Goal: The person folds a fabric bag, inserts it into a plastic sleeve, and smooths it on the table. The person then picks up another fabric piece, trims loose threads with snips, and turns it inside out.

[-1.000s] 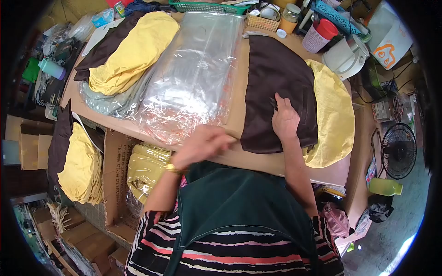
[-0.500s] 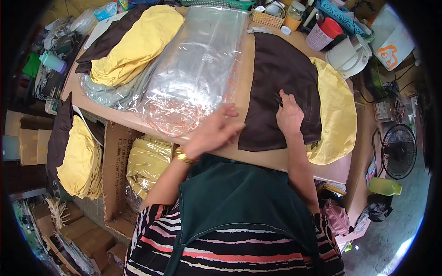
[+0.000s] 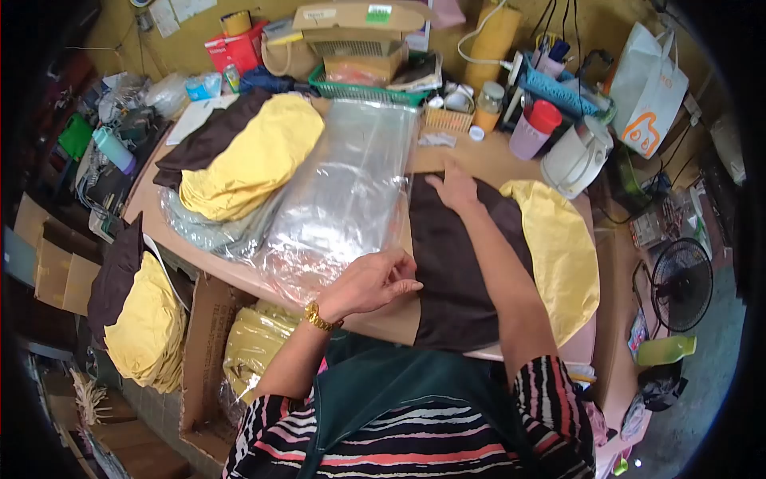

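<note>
A dark brown fabric piece (image 3: 459,263) lies flat on the table, joined or overlapped on its right by a yellow fabric piece (image 3: 562,263). At the far edge of the brown fabric, my right hand (image 3: 456,190) lies with its fingers stretched out and apart. My left hand (image 3: 369,283), wearing a gold bracelet, hovers by the near left edge of that fabric. Its fingers are loosely bent, the thumb stands apart, and nothing shows in them. Clear plastic bags (image 3: 343,184) lie stacked just beyond my left hand.
Brown-and-yellow fabric pieces (image 3: 255,156) are piled at the table's left. More hang in a stack (image 3: 144,319) beside a cardboard box (image 3: 211,351). A kettle (image 3: 578,160), a pink cup (image 3: 528,136) and a basket (image 3: 447,118) line the back. A fan (image 3: 681,283) stands right.
My right hand has moved from the middle of the brown fabric to its far edge. The fabric sits nearer me, and the view has tilted up to show more of the back wall.
</note>
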A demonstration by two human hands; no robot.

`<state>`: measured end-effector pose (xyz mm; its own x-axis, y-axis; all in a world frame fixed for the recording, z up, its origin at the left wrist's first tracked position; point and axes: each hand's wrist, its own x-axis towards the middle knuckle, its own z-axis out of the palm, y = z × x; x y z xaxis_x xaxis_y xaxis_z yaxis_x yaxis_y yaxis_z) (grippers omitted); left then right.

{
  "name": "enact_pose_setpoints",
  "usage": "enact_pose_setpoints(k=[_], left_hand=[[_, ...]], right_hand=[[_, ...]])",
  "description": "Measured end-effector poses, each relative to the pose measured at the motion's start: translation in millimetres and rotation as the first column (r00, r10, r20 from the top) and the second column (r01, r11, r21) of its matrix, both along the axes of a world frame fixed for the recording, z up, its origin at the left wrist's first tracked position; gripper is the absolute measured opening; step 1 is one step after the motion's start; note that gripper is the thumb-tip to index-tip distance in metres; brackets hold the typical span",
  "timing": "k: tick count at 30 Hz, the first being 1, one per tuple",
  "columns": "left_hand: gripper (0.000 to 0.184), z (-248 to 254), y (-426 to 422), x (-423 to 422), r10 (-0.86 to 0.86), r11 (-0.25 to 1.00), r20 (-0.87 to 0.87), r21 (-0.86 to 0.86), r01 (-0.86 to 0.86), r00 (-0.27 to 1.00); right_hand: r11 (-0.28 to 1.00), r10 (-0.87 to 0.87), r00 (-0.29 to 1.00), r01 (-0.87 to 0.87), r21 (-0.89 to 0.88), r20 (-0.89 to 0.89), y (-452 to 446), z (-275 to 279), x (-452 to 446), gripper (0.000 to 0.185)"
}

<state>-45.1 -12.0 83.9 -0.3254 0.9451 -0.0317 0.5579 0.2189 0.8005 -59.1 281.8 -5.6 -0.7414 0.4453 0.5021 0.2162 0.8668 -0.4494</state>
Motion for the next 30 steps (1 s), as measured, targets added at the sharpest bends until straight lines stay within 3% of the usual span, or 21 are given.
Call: enact_pose_setpoints(k=[1,2,4,5,6,7,8,9,11,12,14,16,18,19,20,23,24,25,27,28,30], left_hand=[[0.053,-1.2,0.8,-4.0,0.081,0.988,0.006,0.128,-0.081,0.997],[0.053,-3.7,1.8,-11.7,0.089,0.986,-0.015,0.143,-0.086,0.996],[0.079,-14.3,6.5,-31.0,0.261,0.892,0.202,0.324,-0.316,0.944],[0.079,-17.7,12.4,-38.7,0.265,0.888,0.195,0.333,-0.318,0.944],[0.087,-20.5,22.6,-45.4,0.372,0.847,0.132,0.357,-0.394,0.919],[0.094,-26.5,35.3,-50.9,0.474,0.799,0.072,0.383,-0.463,0.878],[0.100,-42.0,56.9,-54.0,0.498,0.731,0.119,0.475,-0.489,0.859],[0.100,-39.3,72.0,-49.3,0.495,0.732,0.118,0.478,-0.486,0.861],[0.074,-33.0,99.1,-38.7,0.368,0.711,0.293,0.523,-0.470,0.882],[0.044,-26.9,107.6,-34.9,0.239,0.691,0.509,0.509,-0.514,0.827],[0.022,-1.1,96.0,-32.3,0.239,0.607,0.621,0.505,-0.614,0.746],[0.030,12.1,75.7,-59.7,0.395,0.296,0.620,0.612,-0.733,0.678],[0.046,25.4,35.9,-100.4,0.166,0.167,0.874,0.432,-0.886,0.457],[0.048,37.5,21.4,-104.1,0.209,0.082,0.902,0.369,-0.926,0.378],[0.039,17.9,0.4,-120.3,0.217,0.165,0.853,0.447,-0.879,0.474],[0.028,22.2,8.3,-85.3,0.347,0.254,0.751,0.501,-0.827,0.562],[0.043,10.5,7.4,-72.1,0.321,0.488,0.663,0.497,-0.718,0.676],[0.055,-11.4,20.6,-50.9,0.342,0.565,0.480,0.581,-0.585,0.807],[0.077,-26.0,32.8,23.1,0.332,0.789,0.192,0.481,-0.383,0.924],[0.069,-54.7,29.7,38.9,0.258,0.878,0.014,0.414,-0.241,0.966],[0.061,-71.4,28.9,40.8,0.139,0.945,-0.169,0.318,-0.079,0.976]], right_hand=[[0.998,-0.031,0.990,0.038,-0.054,0.140,10.7,-13.5,-5.5,0.029],[0.991,-0.053,0.959,0.085,-0.104,0.277,16.6,-15.8,-8.7,0.031],[0.982,0.002,0.987,0.028,-0.186,0.161,12.2,14.9,4.0,0.029],[0.961,0.047,0.997,-0.027,-0.276,0.066,2.9,33.2,17.5,0.027],[0.962,0.050,0.997,-0.033,-0.270,0.059,-10.0,52.9,31.7,0.027],[0.918,0.108,0.994,-0.095,-0.385,0.011,-26.5,75.1,47.6,0.023],[0.857,0.157,0.987,-0.157,-0.492,-0.042,-40.5,88.9,60.0,0.020],[0.858,0.154,0.987,-0.155,-0.489,-0.044,-52.3,94.9,68.1,0.020],[0.746,0.224,0.943,-0.328,-0.580,-0.245,-67.9,99.1,83.2,0.009],[0.773,0.239,0.950,-0.311,-0.553,-0.200,-64.2,95.8,91.6,0.006],[0.769,0.141,0.953,-0.275,-0.578,-0.267,-62.4,97.9,105.5,0.007],[0.697,-0.001,0.935,-0.255,-0.671,-0.355,-54.3,107.0,121.2,0.009],[0.573,-0.045,0.911,-0.312,-0.757,-0.410,-39.3,102.6,134.9,0.009],[0.499,-0.061,0.896,-0.353,-0.792,-0.439,-36.1,102.4,140.2,0.010],[0.503,-0.069,0.895,-0.350,-0.791,-0.440,-35.4,102.5,143.2,0.010],[0.448,-0.072,0.874,-0.402,-0.799,-0.480,-42.3,103.8,136.0,0.012],[0.442,-0.096,0.877,-0.385,-0.810,-0.470,-45.0,106.7,132.5,0.011],[0.436,-0.124,0.881,-0.366,-0.822,-0.457,-47.1,110.9,129.0,0.010],[0.622,-0.160,0.927,-0.172,-0.764,-0.339,-35.2,119.9,115.6,0.009],[0.656,-0.112,0.900,-0.251,-0.712,-0.421,-29.8,135.9,108.8,0.017],[0.697,-0.068,0.890,-0.281,-0.660,-0.451,-13.1,174.6,91.9,0.012]])
